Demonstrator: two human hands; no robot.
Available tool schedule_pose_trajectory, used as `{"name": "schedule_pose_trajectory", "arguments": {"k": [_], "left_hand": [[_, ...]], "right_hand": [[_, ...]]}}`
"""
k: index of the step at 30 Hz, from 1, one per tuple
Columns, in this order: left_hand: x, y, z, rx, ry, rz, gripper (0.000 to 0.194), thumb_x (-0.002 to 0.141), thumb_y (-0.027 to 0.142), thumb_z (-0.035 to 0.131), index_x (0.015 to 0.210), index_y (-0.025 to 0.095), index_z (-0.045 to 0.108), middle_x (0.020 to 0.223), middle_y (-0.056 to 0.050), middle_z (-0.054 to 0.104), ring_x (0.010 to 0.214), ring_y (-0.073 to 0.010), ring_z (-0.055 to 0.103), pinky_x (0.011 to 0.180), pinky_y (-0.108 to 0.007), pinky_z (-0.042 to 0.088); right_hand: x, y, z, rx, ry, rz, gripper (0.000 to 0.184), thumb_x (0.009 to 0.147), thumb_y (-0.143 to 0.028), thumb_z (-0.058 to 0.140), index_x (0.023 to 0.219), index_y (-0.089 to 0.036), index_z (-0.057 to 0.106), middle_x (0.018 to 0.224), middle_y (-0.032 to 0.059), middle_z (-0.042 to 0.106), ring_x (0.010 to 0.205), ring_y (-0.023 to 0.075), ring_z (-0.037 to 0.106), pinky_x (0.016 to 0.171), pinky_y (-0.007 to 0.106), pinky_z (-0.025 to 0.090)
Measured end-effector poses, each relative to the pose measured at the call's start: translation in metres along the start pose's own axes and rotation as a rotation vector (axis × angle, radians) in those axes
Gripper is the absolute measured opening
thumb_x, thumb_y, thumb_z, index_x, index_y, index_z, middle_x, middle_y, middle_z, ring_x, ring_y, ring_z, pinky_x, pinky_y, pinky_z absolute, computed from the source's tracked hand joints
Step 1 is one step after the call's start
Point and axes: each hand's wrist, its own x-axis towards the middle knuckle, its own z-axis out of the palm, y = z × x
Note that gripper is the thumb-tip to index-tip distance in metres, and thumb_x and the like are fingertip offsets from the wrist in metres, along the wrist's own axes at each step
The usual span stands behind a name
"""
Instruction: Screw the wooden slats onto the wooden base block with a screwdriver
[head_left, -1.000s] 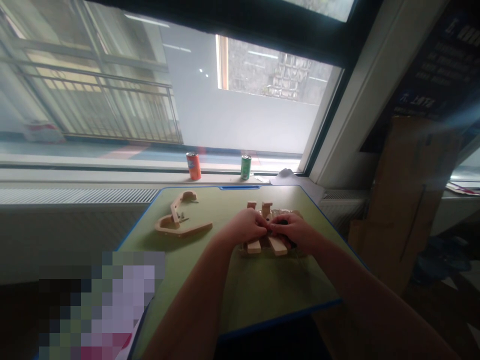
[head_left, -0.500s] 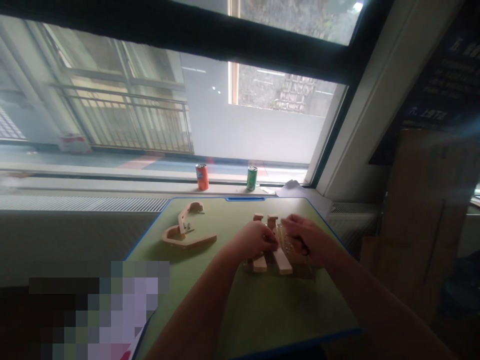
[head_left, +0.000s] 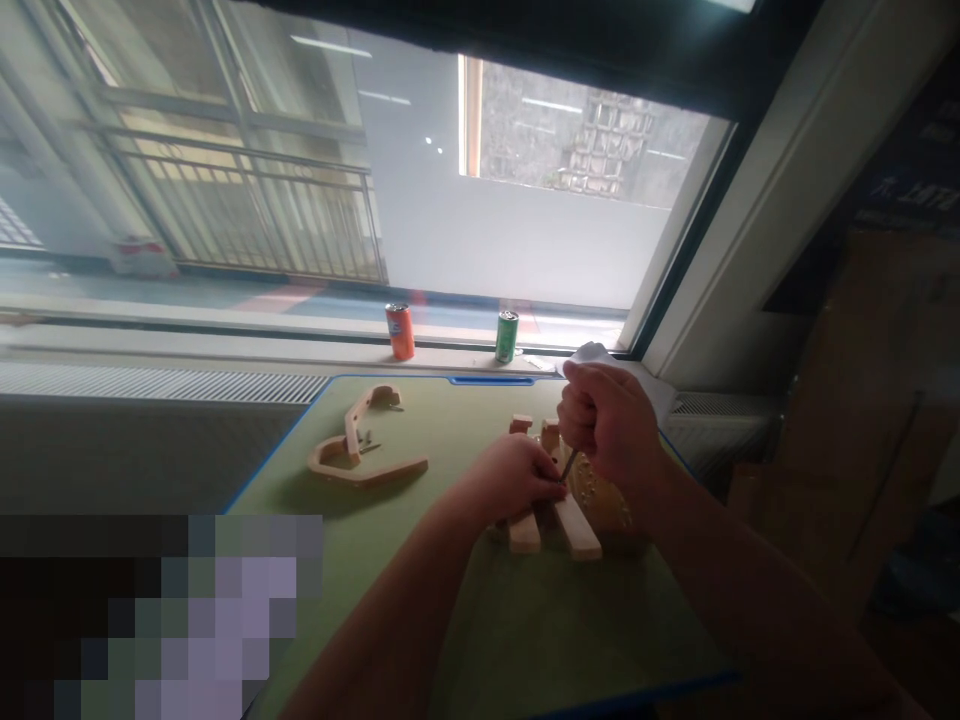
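Note:
My right hand (head_left: 611,415) is closed in a fist around a screwdriver, whose thin shaft (head_left: 571,464) slants down; its handle is hidden. The shaft reaches the top of a pale wooden bar (head_left: 579,532). My left hand (head_left: 517,470) is closed at the shaft's tip, thumb and fingers pinched over the bar; what they hold is too small to make out. A second wooden bar (head_left: 524,533) lies alongside, partly under the left hand. Behind the right wrist lies a clear plastic bag (head_left: 600,495) with small bits in it.
Two curved wooden pieces, one an angled frame (head_left: 367,476), lie at the left of the green table (head_left: 405,560), with small metal parts (head_left: 367,440) beside them. A red can (head_left: 400,333), a green can (head_left: 507,337) and white paper (head_left: 589,352) are on the windowsill.
My right hand has come up from beside the plastic bag, now in a fist with the screwdriver pointing down at the bar. The left hand stays at the bar. The view has tilted slightly down.

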Motion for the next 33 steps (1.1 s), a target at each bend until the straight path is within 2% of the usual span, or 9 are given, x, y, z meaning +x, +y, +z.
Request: {"name": "schedule_pose_trajectory", "arguments": {"k": [5,11,14,16,24,33], "left_hand": [[-0.002,0.003,-0.002,0.023,0.006,-0.013,0.025,0.07,0.037,0.061,0.08,0.018,0.072,0.071,-0.001,0.067,0.061,-0.0117,0.052,0.059,-0.024,0.039],[0.0,-0.002,0.0,0.025,0.011,0.042,0.022,0.069,0.037,0.061,0.078,0.019,0.072,0.069,-0.001,0.066,0.062,-0.0127,0.053,0.059,-0.025,0.039],[0.002,-0.008,0.006,0.015,0.055,0.067,0.02,0.069,0.035,0.062,0.076,0.019,0.071,0.07,-0.001,0.066,0.064,-0.0135,0.054,0.06,-0.025,0.039],[0.002,-0.011,0.01,0.018,0.089,0.074,0.019,0.069,0.034,0.062,0.076,0.019,0.07,0.071,-0.002,0.066,0.065,-0.0138,0.054,0.06,-0.025,0.039],[0.0,-0.008,0.009,0.056,0.095,0.027,0.019,0.069,0.037,0.062,0.075,0.022,0.071,0.066,0.001,0.065,0.06,-0.0131,0.052,0.055,-0.025,0.035],[0.001,-0.012,0.011,0.142,0.136,0.115,0.019,0.069,0.038,0.061,0.071,0.021,0.069,0.069,-0.002,0.064,0.067,-0.0156,0.053,0.06,-0.026,0.036]], "right_hand": [[-0.001,0.004,0.004,-0.127,-0.017,-0.035,0.04,0.08,-0.031,0.054,0.047,-0.02,0.035,0.037,-0.0075,0.029,0.029,0.0036,0.025,0.03,0.02,0.017],[-0.005,0.007,0.005,-0.21,-0.018,-0.067,0.035,0.076,-0.031,0.059,0.05,-0.019,0.038,0.039,-0.0079,0.034,0.032,0.0036,0.029,0.032,0.019,0.021],[-0.01,0.013,0.003,-0.213,-0.082,-0.028,0.027,0.075,-0.032,0.06,0.056,-0.019,0.045,0.04,-0.0072,0.04,0.033,0.0054,0.034,0.034,0.02,0.026],[-0.014,0.019,0.001,-0.198,-0.112,0.011,0.029,0.075,-0.033,0.06,0.054,-0.019,0.045,0.04,-0.0067,0.04,0.034,0.0061,0.035,0.034,0.021,0.026],[-0.016,0.028,-0.005,0.059,-0.017,0.043,0.041,0.074,-0.029,0.061,0.046,-0.019,0.031,0.038,-0.0085,0.025,0.034,0.0041,0.023,0.034,0.021,0.02],[-0.011,0.033,-0.001,-0.06,0.015,0.076,0.034,0.073,-0.027,0.061,0.049,-0.019,0.037,0.036,-0.0086,0.031,0.031,0.0047,0.026,0.031,0.02,0.021]]}}
